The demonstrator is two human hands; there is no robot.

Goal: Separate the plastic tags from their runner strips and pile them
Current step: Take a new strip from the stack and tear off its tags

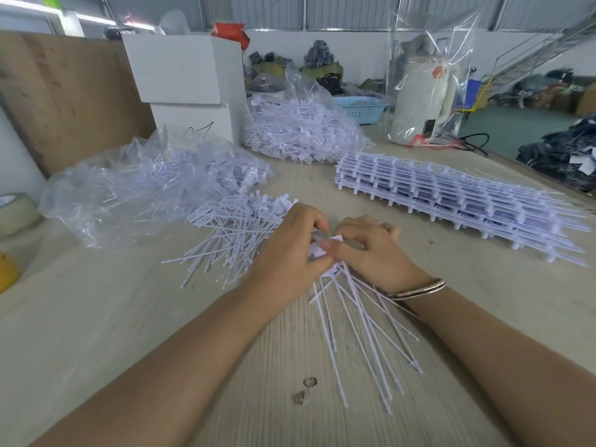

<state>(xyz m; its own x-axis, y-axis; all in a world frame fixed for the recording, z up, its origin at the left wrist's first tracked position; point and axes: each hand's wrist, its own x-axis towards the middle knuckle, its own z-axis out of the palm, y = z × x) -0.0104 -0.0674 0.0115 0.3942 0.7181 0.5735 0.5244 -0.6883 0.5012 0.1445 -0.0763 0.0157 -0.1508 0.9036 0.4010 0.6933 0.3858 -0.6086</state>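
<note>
My left hand [287,253] and my right hand [374,250] meet at the middle of the table, both gripping the heads of one bunch of white plastic tags [358,324]. The bunch's thin tails fan out toward me. The heads are mostly hidden between my fingers. A loose pile of separated tags [235,227] lies just left of my left hand. A stack of tags on their runner strips [451,195] lies to the right, beyond my right hand.
A clear bag of tags [145,185] lies at the left and another heap in plastic [300,130] at the back. White boxes [187,75], a bagged white appliance [422,104] and a tape roll [13,211] stand around. Two small scraps [304,390] lie near me.
</note>
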